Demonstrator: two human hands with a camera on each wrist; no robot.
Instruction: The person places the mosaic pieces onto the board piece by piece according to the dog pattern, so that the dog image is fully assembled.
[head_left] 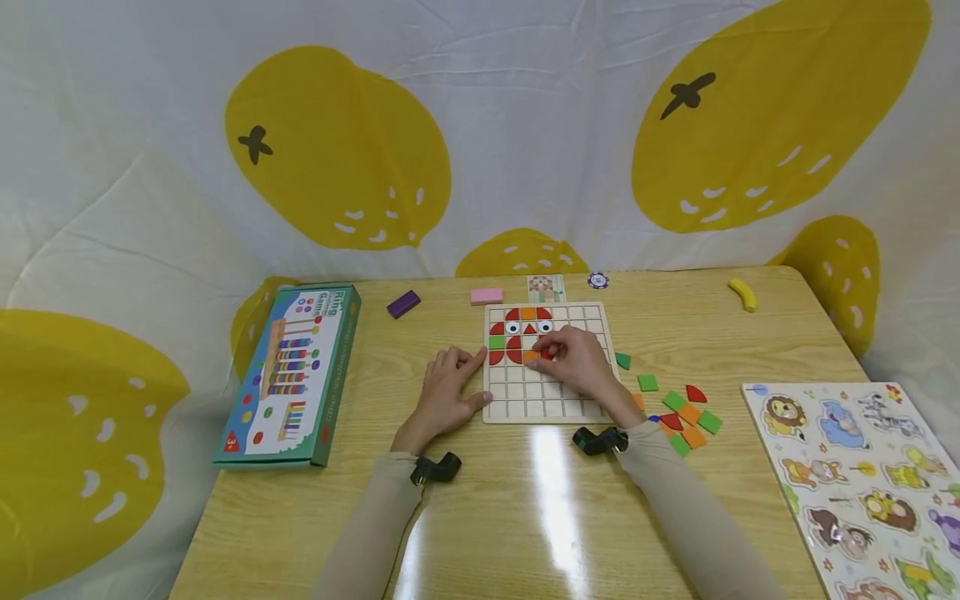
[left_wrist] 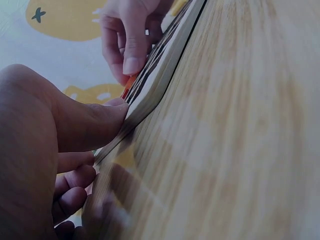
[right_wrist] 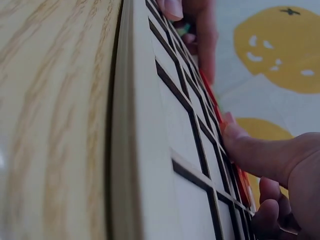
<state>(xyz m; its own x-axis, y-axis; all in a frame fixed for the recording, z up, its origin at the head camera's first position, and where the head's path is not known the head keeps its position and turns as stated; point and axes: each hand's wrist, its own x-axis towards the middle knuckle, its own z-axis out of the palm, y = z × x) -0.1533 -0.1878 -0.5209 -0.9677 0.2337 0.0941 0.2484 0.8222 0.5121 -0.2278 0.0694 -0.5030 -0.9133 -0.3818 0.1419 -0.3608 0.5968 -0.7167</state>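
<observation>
Grid board (head_left: 516, 408): centre of frame.
Green game box (head_left: 292, 383): left of frame; "Game" and "3+" legible, finer print unreadable.
Left hand (head_left: 447, 387): relaxed, thumb spread, touching board's left edge.
Right hand (head_left: 576, 361): pinching orange tile (head_left: 530, 357).
Obscured: cells beneath right hand.
Cut off: animal puzzle (head_left: 855, 442), lower right.

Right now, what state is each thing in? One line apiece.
Board: flat, partly filled
Left grip: touching board's edge
Right grip: fingertips on orange tile
Loose tiles: scattered
Box: closed
Card: flat
Animal puzzle: flat
Banana: lying
Chip: flat
Pink block: flat
Purple block: flat
</observation>
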